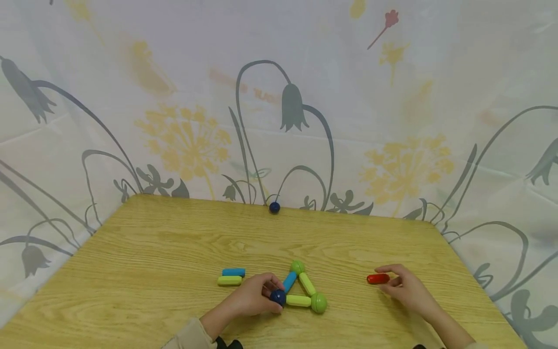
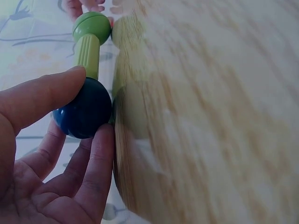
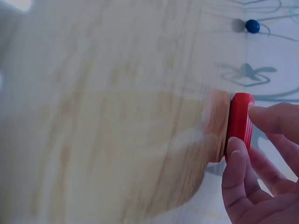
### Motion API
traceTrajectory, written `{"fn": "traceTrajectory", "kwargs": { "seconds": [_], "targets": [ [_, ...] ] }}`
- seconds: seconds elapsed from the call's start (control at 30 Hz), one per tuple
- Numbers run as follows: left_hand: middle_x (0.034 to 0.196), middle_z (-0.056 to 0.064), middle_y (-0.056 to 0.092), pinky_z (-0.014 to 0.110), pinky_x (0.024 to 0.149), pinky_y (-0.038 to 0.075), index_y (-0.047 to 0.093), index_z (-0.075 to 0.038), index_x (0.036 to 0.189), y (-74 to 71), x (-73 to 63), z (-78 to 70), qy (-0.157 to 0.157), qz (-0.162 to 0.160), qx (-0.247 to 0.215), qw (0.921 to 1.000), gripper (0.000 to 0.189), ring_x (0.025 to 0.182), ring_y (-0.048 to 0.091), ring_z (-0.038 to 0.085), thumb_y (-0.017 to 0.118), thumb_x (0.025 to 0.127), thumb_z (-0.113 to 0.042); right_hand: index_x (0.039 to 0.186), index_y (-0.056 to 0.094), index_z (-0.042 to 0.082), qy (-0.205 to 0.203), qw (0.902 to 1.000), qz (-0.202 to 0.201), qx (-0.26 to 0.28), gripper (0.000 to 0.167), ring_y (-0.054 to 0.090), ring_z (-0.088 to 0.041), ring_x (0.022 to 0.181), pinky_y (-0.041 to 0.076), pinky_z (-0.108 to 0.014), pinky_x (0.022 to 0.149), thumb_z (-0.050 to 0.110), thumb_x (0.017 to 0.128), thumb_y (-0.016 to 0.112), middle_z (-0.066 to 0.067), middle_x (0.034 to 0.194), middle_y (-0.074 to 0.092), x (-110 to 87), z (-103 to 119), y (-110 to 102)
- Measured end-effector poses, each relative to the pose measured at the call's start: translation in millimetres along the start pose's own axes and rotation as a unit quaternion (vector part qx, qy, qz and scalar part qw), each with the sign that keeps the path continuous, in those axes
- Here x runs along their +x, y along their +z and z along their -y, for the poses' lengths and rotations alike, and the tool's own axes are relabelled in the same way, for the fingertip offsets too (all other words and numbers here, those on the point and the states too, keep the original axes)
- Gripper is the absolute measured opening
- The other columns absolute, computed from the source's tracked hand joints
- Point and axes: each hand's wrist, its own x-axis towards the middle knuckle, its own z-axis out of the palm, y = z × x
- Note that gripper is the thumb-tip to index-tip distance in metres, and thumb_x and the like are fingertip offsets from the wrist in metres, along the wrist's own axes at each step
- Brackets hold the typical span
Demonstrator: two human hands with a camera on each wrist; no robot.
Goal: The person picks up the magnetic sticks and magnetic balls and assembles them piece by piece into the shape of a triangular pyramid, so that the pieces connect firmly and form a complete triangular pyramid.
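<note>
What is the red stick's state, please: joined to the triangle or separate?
Separate: bare table lies between the red stick, in the right hand, and the triangle.

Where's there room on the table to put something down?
The table has bare wood left of the loose sticks, between the triangle and the red stick, and behind the triangle up to the far ball. It's crowded around the left hand, which grips the triangle's blue ball close to the loose sticks.
</note>
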Motion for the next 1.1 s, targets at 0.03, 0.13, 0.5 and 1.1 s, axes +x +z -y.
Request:
{"fn": "traceTrajectory", "kwargs": {
  "seconds": [0.03,0.13,0.5,1.1],
  "targets": [
    [0.098,0.005,0.057,0.037,0.075,0.049,0.061,-0.008,0.100,0.0,0.1,0.2,0.001,0.000,0.001,1.0000,0.029,0.085,0.057,0.020,0.076,0.076,-0.003,0.116,0.057,-0.007,-0.003,1.0000,0.007,0.001,0.038,0.057,-0.017,0.069,0.048,-0.028,0.053,0.004,0.081,0.070,-0.026,0.111,0.051,1.0,-0.8,-0.3],
    [0.098,0.004,0.057,0.035,0.075,0.049,0.061,-0.007,0.100,-0.2,0.5,0.8,0.005,0.000,0.002,1.0000,0.030,0.085,0.057,0.021,0.076,0.075,-0.002,0.114,0.059,-0.009,-0.012,0.9995,0.027,-0.012,0.037,0.052,-0.014,0.061,0.046,-0.027,0.051,0.005,0.081,0.070,-0.025,0.109,0.053,5.1,-3.4,-0.4],
    [0.098,0.005,0.057,0.037,0.076,0.049,0.061,-0.008,0.100,-0.3,0.9,2.2,0.003,0.004,0.002,1.0000,0.029,0.086,0.056,0.020,0.076,0.076,-0.004,0.101,0.062,-0.001,-0.042,0.9966,0.035,-0.061,0.025,0.050,-0.013,0.063,0.043,-0.025,0.052,0.013,0.082,0.072,-0.005,0.088,0.059,20.6,3.8,8.7],
    [0.099,0.004,0.057,0.037,0.078,0.049,0.061,-0.007,0.101,-0.4,1.4,2.9,0.002,0.009,-0.003,1.0000,0.029,0.089,0.057,0.021,0.075,0.077,-0.004,0.100,0.058,0.000,-0.119,0.9908,0.055,0.032,0.023,0.061,-0.018,0.072,0.051,-0.026,0.062,0.012,0.084,0.070,-0.010,0.094,0.060,44.4,46.1,41.6]
  ]
}}
